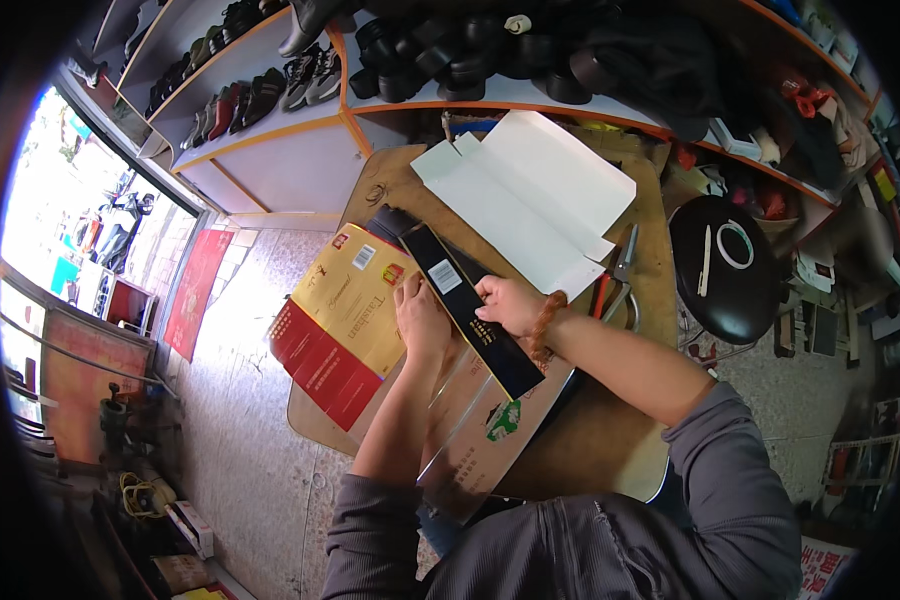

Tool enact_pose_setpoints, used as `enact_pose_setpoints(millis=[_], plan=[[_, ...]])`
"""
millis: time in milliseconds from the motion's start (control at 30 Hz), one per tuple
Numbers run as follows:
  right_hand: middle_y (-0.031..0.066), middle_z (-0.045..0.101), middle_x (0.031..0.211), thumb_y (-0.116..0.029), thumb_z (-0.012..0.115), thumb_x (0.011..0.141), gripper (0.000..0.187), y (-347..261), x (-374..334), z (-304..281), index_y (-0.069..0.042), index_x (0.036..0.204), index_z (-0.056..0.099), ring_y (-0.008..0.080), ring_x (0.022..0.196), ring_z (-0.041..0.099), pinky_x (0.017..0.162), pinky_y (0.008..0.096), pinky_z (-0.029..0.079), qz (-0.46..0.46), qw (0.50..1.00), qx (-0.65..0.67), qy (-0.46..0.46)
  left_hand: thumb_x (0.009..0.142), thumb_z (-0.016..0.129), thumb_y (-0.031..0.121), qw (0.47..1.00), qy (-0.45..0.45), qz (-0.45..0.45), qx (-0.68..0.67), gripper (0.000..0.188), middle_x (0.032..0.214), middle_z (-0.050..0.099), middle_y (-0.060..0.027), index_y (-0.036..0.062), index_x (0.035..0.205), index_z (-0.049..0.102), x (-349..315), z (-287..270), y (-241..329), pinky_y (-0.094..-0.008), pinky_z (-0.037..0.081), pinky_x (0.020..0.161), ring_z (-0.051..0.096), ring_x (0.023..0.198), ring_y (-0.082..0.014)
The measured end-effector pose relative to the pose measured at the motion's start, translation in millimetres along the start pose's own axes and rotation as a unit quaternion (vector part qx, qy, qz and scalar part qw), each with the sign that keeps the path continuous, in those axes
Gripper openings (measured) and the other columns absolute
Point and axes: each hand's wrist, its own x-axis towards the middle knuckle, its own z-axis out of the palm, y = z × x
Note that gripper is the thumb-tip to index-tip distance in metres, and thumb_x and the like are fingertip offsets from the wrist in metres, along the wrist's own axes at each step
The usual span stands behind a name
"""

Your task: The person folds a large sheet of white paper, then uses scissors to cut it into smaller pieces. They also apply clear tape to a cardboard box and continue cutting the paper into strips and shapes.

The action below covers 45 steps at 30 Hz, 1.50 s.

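Note:
A long, narrow black box (460, 300) with gold print and a white label lies slantwise before me. My right hand (510, 304), a brown bead bracelet at its wrist, grips its right edge with thumb and fingers. Against its left edge my left hand (422, 318) is closed, fingers bent; part of its grip is hidden. A flattened gold and red carton (355, 300) lies to the left, partly under my left hand. Beneath the black box is a brown cardboard sheet (480, 450) with a green mark. Something dark lies partly hidden behind the box.
An unfolded white carton (545, 185) covers the table's far side. Shears (625, 262) lie on the wooden table (610, 400) at right. Beyond, a black round stool (725, 290) bears a white ring (736, 245) and a slim pale stick. Shoe shelves (260, 165) stand behind.

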Motion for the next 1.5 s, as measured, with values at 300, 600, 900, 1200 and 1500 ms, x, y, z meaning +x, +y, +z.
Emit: enact_pose_setpoints(millis=[300,600,900,1200,1500], plan=[[0.0071,0.06,0.093,0.004,0.049,0.088,0.017,-11,-51,-52,0.0,0.105,0.049,0.0102,0.085,0.058,0.078,0.0248,0.048,-0.067,0.982,0.172,0.032,0.078,0.06,0.023,0.998,-0.002,0.056,0.001,0.039,0.118,0.053,-0.0104,0.0055,0.113,0.061,-4,-1,7,-0.0418,0.036,0.097,0.045,0.113,-0.0321],[0.0086,0.061,0.096,0.004,0.046,0.087,0.023,9,-126,-37,0.0,0.11,0.048,0.0125,0.085,0.06,0.076,0.0266,0.049,-0.054,0.983,0.172,0.042,0.079,0.057,0.028,0.999,0.02,0.041,0.022,0.037,0.112,0.053,-0.0097,0.0039,0.107,0.061,-8,-3,9,-0.04,0.036,0.096,0.045,0.109,-0.0312],[0.0052,0.061,0.091,0.001,0.051,0.088,0.016,24,-159,-6,0.001,0.104,0.051,0.0102,0.078,0.059,0.072,0.0238,0.049,-0.043,0.982,0.166,0.083,0.072,0.062,0.019,1.0,-0.014,0.026,0.006,0.04,0.116,0.052,-0.0077,0.0037,0.109,0.06,-11,-15,7,-0.0382,0.029,0.103,0.042,0.116,-0.0269],[0.0038,0.061,0.096,-0.001,0.054,0.088,0.016,31,-166,19,0.0,0.104,0.052,0.0078,0.085,0.056,0.079,0.0211,0.043,-0.042,0.975,0.2,0.088,0.07,0.063,0.016,0.998,-0.052,0.018,0.028,0.046,0.12,0.051,-0.0059,0.0043,0.114,0.059,-13,-21,6,-0.0394,0.026,0.106,0.041,0.118,-0.0244],[0.0047,0.061,0.096,0.0,0.052,0.089,0.015,28,-169,32,0.0,0.103,0.051,0.0082,0.085,0.057,0.079,0.0213,0.044,-0.01,0.977,0.197,0.079,0.079,0.057,0.015,0.997,-0.059,0.033,0.041,0.04,0.122,0.05,-0.0059,0.0056,0.118,0.058,-14,-13,-1,-0.0396,0.025,0.106,0.041,0.118,-0.0234]])
